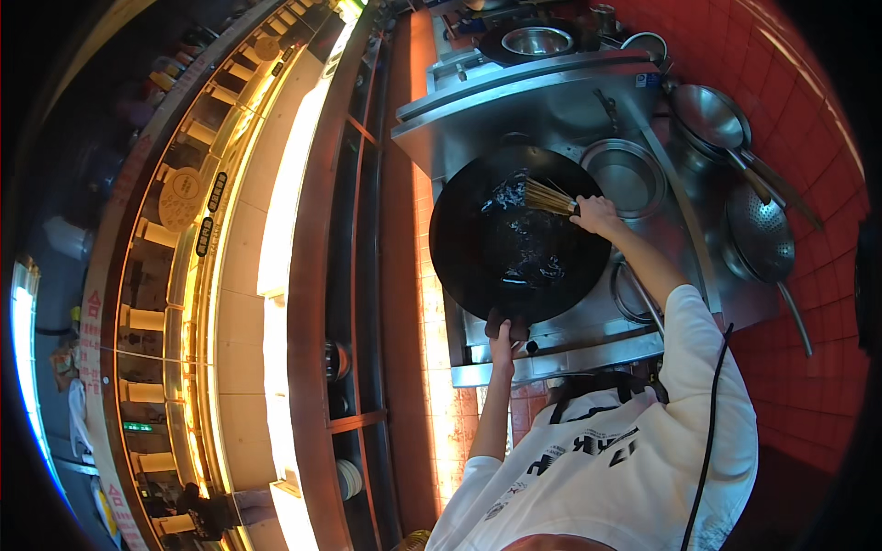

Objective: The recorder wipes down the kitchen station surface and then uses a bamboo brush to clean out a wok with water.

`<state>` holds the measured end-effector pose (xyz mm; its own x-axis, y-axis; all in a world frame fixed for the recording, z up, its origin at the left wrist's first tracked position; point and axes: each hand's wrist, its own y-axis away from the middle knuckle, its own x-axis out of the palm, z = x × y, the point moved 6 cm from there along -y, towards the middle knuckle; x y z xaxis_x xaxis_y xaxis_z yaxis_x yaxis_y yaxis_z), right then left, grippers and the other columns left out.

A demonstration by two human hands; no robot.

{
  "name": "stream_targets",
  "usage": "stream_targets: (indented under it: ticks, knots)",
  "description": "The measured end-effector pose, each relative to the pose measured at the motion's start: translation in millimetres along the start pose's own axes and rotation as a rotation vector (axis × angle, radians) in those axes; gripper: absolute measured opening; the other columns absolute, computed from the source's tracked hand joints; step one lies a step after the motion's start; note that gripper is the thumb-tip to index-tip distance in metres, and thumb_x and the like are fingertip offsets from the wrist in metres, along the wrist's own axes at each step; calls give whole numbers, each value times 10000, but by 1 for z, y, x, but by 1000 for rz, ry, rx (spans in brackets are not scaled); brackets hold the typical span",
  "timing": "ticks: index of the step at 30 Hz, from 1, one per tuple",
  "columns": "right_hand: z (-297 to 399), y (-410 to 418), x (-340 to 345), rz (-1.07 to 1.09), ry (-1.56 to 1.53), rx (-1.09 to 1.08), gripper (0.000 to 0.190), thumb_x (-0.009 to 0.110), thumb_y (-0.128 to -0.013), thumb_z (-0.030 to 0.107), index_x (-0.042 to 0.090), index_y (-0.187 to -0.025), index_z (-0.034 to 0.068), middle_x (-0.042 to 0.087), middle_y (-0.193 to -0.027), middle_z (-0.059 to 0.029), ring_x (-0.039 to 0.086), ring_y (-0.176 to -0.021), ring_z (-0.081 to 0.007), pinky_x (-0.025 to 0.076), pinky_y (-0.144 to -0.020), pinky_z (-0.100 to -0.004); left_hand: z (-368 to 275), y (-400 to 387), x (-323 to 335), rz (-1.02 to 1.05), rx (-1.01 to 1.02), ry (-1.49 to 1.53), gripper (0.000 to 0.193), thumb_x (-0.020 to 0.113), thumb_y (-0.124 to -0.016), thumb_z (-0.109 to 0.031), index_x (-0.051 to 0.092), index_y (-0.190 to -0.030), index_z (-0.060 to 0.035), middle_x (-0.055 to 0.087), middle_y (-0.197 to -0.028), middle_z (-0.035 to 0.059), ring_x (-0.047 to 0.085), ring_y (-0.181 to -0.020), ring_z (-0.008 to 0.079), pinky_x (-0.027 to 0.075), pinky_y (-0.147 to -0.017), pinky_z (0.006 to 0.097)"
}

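A large dark wok (482, 255) sits on a stainless steel stove, with shiny liquid in its bowl. My right hand (596, 212) grips the end of a bamboo wok brush (548, 198), whose bristles reach over the wok's inside near the liquid. At the wok's near edge, my left hand (503, 343) holds the wok's handle, which looks wrapped in dark cloth (517, 328). Just right of the wok is a round steel basin (623, 179). A metal utensil's handle (644, 296) slants beneath my right forearm.
Steel ladles or pans (710, 116) and a perforated strainer (760, 231) lie at the right by the red tiled wall. A raised steel panel (524, 103) bounds the stove's far side; another wok holding a steel bowl (537, 41) stands beyond it. Shelves with stacked plates (349, 479) run along the left.
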<state>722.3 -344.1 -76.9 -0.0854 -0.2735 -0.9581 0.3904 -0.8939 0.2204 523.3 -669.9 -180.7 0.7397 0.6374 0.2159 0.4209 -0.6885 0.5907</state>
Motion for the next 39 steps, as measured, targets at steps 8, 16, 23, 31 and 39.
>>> stream_targets:
  ticks: [8, 16, 23, 31, 39]
  knots:
    - [19, 62, 37, 163, 115, -161, 500, 638, -803, 435, 600, -1092, 28, 660, -979, -173, 648, -943, -311, 527, -831, -417, -6, 1, 4, 26, 27, 39, 576, 613, -846, -355, 398, -1322, -111, 547, -1194, 82, 577, -1049, 203, 558, -726, 316]
    - [84, 113, 25, 765, -255, -225, 496, 645, -814, 474, 587, -1027, 30, 639, -689, -94, 622, -526, -152, 523, -458, -290, -8, 3, 2, -15, 2, 25, 461, 597, -864, -332, 461, -1243, -107, 576, -1131, 68, 606, -969, 178, 553, -732, 313]
    - [148, 60, 35, 642, -549, -252, 500, 594, -818, 525, 574, -1054, 85, 615, -698, -79, 612, -512, -176, 493, -454, -302, -2, -1, -3, -18, 30, 47, 453, 598, -863, -321, 451, -1233, -105, 572, -1118, 79, 604, -979, 191, 557, -739, 324]
    - [68, -43, -14, -159, 101, -79, 514, 627, -818, 460, 508, -1145, 82, 647, -1006, -161, 633, -947, -334, 512, -776, -448, -3, 5, 1, -35, 6, 35, 538, 605, -856, -337, 408, -1298, -102, 556, -1170, 90, 597, -1006, 202, 553, -738, 320]
    - [-48, 53, -48, 42, 283, -16, 518, 621, -824, 432, 527, -1171, 60, 639, -1016, -165, 619, -973, -338, 502, -821, -459, -4, -4, 2, -13, 20, 41, 489, 598, -850, -317, 445, -1260, -98, 565, -1122, 71, 586, -988, 170, 550, -718, 309]
